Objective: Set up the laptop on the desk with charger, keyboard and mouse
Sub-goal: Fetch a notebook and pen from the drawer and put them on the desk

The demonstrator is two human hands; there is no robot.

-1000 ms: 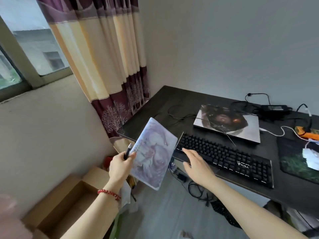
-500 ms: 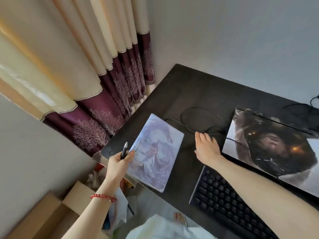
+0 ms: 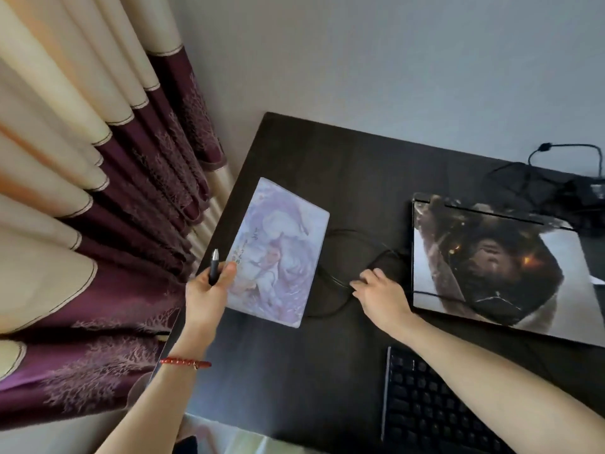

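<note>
A closed laptop (image 3: 497,267) with a dark printed lid lies on the black desk (image 3: 327,165) at the right. A black keyboard (image 3: 425,407) sits near the front edge, partly under my right forearm. My left hand (image 3: 206,290) holds a pale illustrated notebook (image 3: 278,253) and a black pen (image 3: 214,267) over the desk's left side. My right hand (image 3: 379,296) rests fingers-down on a looped black cable (image 3: 330,303) between notebook and laptop. The charger brick (image 3: 589,188) lies at the far right edge, partly cut off.
A cream and purple curtain (image 3: 98,191) hangs close to the desk's left edge. More black cables (image 3: 556,152) coil at the back right by the grey wall. Pale cloth or paper shows below the desk's front edge.
The view has dropped closer over the desk. My left hand brought the notebook and pen from off the desk's corner to above its left side. My right hand moved from the keyboard to the cable.
</note>
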